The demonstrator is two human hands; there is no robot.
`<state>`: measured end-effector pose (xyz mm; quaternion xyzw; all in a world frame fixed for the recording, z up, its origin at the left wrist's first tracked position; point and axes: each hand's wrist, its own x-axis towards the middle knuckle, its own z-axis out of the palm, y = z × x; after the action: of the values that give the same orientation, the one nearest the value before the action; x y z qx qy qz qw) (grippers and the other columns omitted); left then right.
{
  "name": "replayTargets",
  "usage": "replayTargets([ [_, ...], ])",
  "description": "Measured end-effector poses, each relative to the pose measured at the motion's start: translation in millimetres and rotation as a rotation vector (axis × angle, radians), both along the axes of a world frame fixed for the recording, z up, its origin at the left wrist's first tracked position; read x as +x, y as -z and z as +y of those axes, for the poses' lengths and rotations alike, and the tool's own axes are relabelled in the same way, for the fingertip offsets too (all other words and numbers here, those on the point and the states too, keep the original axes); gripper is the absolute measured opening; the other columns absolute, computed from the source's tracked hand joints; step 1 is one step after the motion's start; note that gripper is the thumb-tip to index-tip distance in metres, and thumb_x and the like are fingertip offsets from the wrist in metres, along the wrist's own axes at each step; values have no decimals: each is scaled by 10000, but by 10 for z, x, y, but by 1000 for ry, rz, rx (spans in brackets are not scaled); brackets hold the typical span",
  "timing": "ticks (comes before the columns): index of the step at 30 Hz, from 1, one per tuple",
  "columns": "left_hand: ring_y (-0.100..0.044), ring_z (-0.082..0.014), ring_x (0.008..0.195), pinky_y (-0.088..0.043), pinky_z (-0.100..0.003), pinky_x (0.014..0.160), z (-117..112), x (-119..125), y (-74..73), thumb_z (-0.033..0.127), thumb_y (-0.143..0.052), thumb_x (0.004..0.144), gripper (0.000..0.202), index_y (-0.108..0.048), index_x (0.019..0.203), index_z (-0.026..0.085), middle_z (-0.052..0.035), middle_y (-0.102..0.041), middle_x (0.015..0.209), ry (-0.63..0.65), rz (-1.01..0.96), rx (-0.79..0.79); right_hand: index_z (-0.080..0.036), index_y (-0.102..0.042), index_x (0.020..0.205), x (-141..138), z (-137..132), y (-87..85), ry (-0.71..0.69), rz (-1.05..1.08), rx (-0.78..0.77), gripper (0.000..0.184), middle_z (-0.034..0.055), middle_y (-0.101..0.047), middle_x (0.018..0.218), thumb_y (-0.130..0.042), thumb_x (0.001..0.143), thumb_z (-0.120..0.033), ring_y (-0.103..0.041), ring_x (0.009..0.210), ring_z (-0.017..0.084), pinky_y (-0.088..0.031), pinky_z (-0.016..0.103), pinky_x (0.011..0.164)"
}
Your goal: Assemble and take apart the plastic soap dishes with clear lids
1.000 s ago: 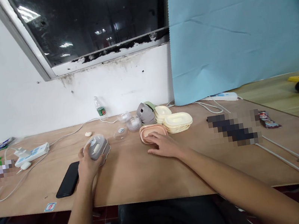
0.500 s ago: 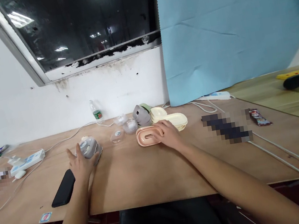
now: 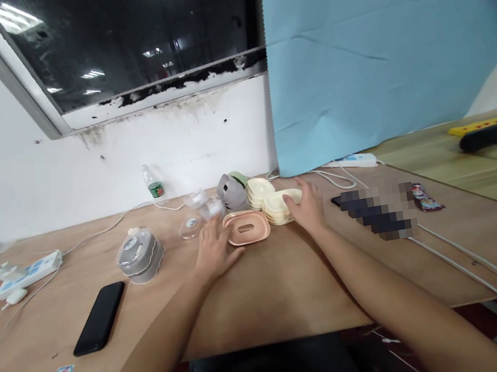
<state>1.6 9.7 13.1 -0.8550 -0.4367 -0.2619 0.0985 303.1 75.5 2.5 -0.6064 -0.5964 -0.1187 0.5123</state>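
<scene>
My left hand lies open on the table with fingers stretched out, its tips beside the left end of a pink oval tray. My right hand rests with spread fingers on the front stack of cream oval trays. A second cream stack stands behind, next to grey shells. The grey container with a clear lid sits alone on the table to the left, nothing touching it.
A black phone lies near the front left edge. Clear lids, a water bottle, a white power strip with cables lie at left. Another strip, cables and a snack wrapper lie at right.
My left hand let go of the grey lidded container and moved right to the pink tray. My right hand left the pink tray and shifted right onto the cream stack.
</scene>
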Motion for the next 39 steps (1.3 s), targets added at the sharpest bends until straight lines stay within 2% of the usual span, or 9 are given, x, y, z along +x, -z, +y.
replayTargets([
  [5,-268,-340,1370,-256,-522,1062,154,208,210,501,-593,816,554,-487,1298,249,-152,-278,1506,-20,4,-51,-94,-554,1195,319,196,149,141,149,-128,544,189,-592,1190,-559,768,-432,-500,1105,312,-340,454,985],
  [10,-388,-321,1274,-292,-484,1032,226,255,198,563,-573,810,565,-514,1269,238,-147,-377,1444,-99,-60,-70,-112,-659,1040,445,281,233,171,307,-366,466,153,-669,994,-569,746,-463,-578,945,281,-423,393,867],
  [13,-412,-308,1251,-276,-476,1048,239,254,188,591,-545,818,556,-536,1248,239,-142,-412,1415,-164,-95,-66,-133,-693,919,454,296,255,160,372,-426,388,120,-687,876,-541,760,-452,-605,808,251,-449,351,760],
  [19,-419,-302,1262,-273,-482,1054,280,220,214,604,-472,858,512,-583,1188,228,-149,-444,1381,-286,-147,-91,-128,-687,865,442,339,285,140,436,-340,396,125,-682,827,-499,765,-462,-587,767,247,-444,362,745],
  [24,-433,-299,1257,-335,-460,1012,327,223,202,581,-473,871,497,-551,1216,233,-134,-414,1412,-331,-191,-107,-112,-622,1057,360,302,193,166,553,-109,469,98,-632,845,-481,792,-473,-557,767,223,-441,383,774],
  [28,-428,-302,1269,-382,-451,979,304,180,169,582,-484,867,555,-478,1284,214,-150,-400,1419,-337,-226,-122,-117,-556,1170,155,140,31,50,552,72,486,74,-590,885,-457,841,-461,-536,776,192,-438,357,777],
  [31,-426,-298,1276,-418,-438,961,237,68,139,570,-514,857,577,-455,1296,200,-154,-413,1406,-240,-256,-117,-128,-491,1250,-71,-9,-69,-94,551,95,516,65,-565,898,-448,857,-459,-531,768,180,-451,325,737],
  [35,-568,-238,1097,-474,-375,902,179,-162,119,493,-495,894,455,-512,1235,192,-116,-568,1238,-59,-304,-144,-174,-494,1234,-412,-244,-119,-352,488,-44,489,28,-533,811,-460,855,-482,-523,693,167,-448,279,625],
  [39,-630,-177,775,-503,-306,701,259,-339,154,458,-464,912,329,-623,1042,201,-56,-683,963,-67,-348,-263,-190,-631,968,-717,-508,-106,-665,209,-258,295,-22,-468,639,-564,810,-430,-441,565,129,-391,251,548],
])
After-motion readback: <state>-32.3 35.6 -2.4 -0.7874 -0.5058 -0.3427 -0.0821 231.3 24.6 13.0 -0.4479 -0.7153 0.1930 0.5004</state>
